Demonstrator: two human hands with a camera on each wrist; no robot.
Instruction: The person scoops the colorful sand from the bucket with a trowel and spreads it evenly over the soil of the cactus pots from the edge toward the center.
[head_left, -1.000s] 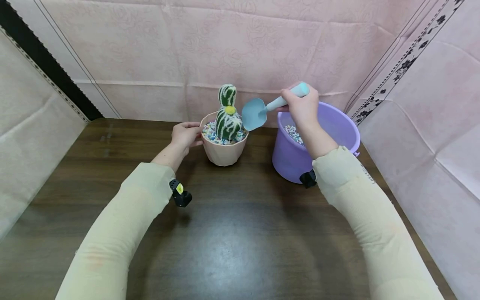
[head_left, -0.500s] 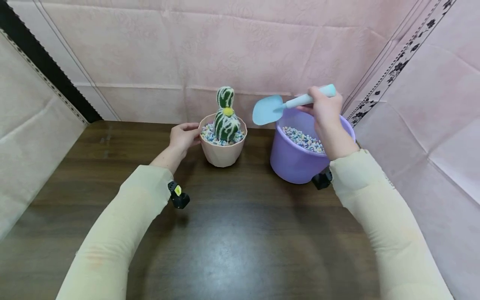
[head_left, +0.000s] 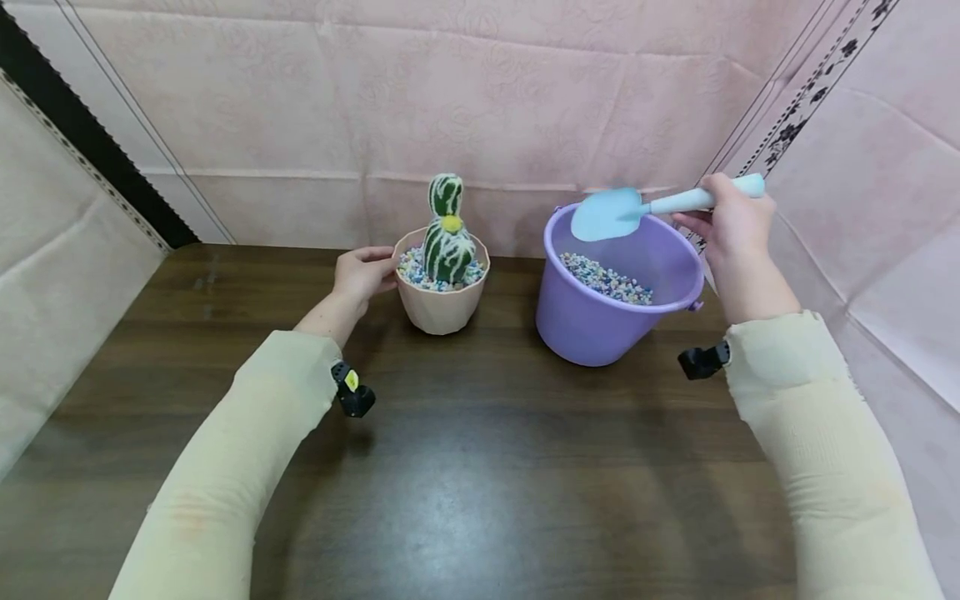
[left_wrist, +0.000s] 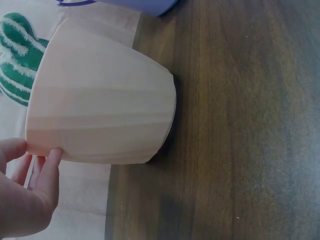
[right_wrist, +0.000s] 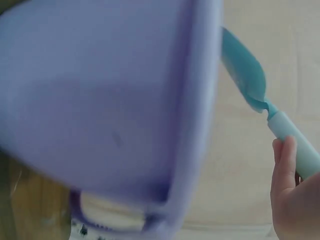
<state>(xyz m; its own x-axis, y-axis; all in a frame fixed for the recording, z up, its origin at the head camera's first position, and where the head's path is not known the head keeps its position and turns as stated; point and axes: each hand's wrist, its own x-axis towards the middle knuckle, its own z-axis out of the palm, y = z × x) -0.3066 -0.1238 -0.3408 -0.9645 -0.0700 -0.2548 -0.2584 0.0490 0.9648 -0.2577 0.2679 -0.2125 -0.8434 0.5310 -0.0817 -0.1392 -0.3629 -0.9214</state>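
Observation:
My left hand [head_left: 362,279] pinches the rim of a cream flowerpot [head_left: 441,310], thumb at the edge and fingers along its side in the left wrist view. In the pot stands a green and white cactus [head_left: 448,250] with a yellow flower, set among coloured pebbles [head_left: 417,275]. My right hand [head_left: 738,225] grips the pale handle of a light blue hand trowel [head_left: 609,215]. Its blade is over a purple bucket [head_left: 588,325] that holds more small coloured pebbles [head_left: 607,279]. The right wrist view catches the trowel beyond the blurred bucket wall.
Pot and bucket stand apart near the back of a dark wooden table [head_left: 435,483]. Pink-white cloth [head_left: 480,108] hangs behind and along both sides. The bucket's handle joint [head_left: 696,306] sticks out at its right.
My right hand has carried the trowel rightward, from beside the cactus to over the bucket, uncovering the pebbles inside. The left hand has stayed at the pot.

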